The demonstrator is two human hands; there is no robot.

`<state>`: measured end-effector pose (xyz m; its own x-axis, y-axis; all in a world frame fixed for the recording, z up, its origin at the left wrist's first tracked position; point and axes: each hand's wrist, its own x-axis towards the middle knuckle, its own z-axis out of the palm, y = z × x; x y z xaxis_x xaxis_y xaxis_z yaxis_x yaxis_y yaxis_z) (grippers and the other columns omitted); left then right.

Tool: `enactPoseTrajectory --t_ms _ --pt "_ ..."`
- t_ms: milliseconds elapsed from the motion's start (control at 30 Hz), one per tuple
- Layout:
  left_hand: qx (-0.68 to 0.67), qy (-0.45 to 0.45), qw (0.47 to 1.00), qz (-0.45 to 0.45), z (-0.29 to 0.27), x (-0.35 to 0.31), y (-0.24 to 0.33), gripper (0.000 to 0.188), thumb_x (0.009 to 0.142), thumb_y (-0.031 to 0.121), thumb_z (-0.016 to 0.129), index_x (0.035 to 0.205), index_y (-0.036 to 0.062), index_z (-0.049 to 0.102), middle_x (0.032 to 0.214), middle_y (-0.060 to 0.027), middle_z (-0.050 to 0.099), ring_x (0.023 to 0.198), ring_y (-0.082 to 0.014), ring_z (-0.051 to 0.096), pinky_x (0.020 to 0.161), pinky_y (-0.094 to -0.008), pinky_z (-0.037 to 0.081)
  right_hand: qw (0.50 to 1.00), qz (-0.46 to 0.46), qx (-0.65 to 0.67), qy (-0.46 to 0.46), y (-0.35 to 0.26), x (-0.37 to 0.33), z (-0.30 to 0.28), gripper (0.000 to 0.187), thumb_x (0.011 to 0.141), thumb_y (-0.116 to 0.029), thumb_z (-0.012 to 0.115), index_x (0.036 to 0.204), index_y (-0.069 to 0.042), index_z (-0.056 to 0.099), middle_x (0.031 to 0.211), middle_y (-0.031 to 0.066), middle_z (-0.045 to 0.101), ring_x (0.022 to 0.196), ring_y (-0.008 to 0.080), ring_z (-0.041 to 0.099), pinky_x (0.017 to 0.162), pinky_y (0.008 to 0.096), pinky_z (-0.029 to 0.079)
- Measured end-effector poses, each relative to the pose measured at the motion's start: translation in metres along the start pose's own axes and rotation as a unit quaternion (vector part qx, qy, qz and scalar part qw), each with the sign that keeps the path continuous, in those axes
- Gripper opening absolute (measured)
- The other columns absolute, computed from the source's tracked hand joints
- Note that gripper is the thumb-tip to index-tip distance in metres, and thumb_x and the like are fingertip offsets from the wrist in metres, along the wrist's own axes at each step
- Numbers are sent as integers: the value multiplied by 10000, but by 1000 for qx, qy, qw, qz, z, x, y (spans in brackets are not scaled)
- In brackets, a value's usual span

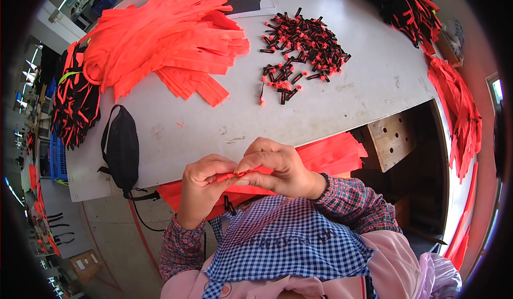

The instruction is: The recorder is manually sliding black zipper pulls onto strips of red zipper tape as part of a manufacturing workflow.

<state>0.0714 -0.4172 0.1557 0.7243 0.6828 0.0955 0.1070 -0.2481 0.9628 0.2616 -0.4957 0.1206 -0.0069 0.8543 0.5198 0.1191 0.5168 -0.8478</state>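
Note:
Near the table's front edge, my left hand (199, 185) and my right hand (283, 169) are close together, with fingers closed in a pinch. Between the fingertips runs a small piece of orange-red fabric strip (228, 176), held from both sides. Part of it is hidden behind the fingers. Just below my left hand hangs a small black piece (229, 205); what it is attached to I cannot make out. Wide orange-red strips (334, 156) lie beneath my hands, between the table edge and my checked apron (288, 235).
On the white table (214, 130) lie a large bundle of orange-red strips (160, 37), a heap of small black-and-red pieces (307, 50) and a black pouch (122, 149). Black-and-red bundles hang at the left (75, 101) and far right (406, 10). An open compartment holds a wooden board with holes (391, 138).

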Motion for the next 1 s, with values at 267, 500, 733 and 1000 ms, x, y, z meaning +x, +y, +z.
enactPoseTrajectory --t_ms 267,500,733,1000 --pt "20 2 1000 12 1 1 3 174 799 -107 702 956 -30 710 906 -93 691 829 -147 665 715 -255 532 999 -21 -19 -16 -1 5 -5 210 840 -109 775 1036 -79 706 913 72 597 859 230 606 745 322 514" --pt "10 5 1000 3 3 1 7 176 799 -130 682 948 -37 694 916 -83 687 836 -144 661 728 -259 532 999 -3 -9 -41 -2 7 -9 230 806 -59 800 1015 -51 704 941 87 650 868 215 626 739 316 528" --pt "-22 11 998 -54 9 6 5 163 802 -105 688 948 -33 695 898 -82 694 818 -144 661 714 -274 528 1000 -2 -12 -22 0 6 -10 158 834 -45 749 964 -29 661 869 87 597 805 219 610 673 318 506" --pt "17 -9 999 -39 9 4 1 98 845 -24 715 941 -28 694 846 -59 695 783 -122 648 704 -257 522 998 33 45 -26 8 2 -5 159 843 -74 747 908 -23 611 840 76 593 797 204 597 681 317 496"
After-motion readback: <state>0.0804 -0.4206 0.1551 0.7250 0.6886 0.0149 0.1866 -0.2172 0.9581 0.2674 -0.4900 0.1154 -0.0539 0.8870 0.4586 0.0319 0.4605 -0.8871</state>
